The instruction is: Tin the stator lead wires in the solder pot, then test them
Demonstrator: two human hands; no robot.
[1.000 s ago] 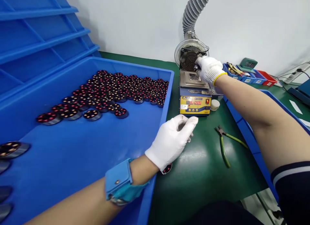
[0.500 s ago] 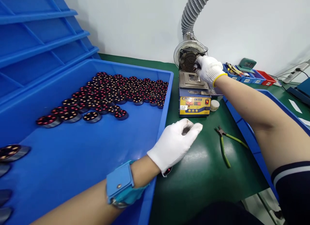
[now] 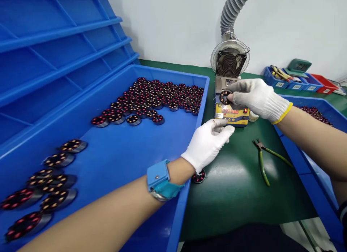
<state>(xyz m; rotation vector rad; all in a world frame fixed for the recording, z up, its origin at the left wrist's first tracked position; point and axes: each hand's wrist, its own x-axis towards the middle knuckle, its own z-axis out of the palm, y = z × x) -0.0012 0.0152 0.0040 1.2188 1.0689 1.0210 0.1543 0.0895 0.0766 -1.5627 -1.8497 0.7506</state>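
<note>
White-gloved right hand [image 3: 257, 97] pinches a round part [image 3: 223, 97] before a yellow-fronted unit [image 3: 237, 119] (apparently a handling step); left hand [image 3: 204, 142], loosely parted, seems empty; next move likely needs steadiness.

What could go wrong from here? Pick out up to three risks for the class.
The round part pinched in the right hand could slip and strike the machine behind it. The loose part on the table near the left hand might get knocked. The pliers, lying open, could catch a passing hand.
</note>
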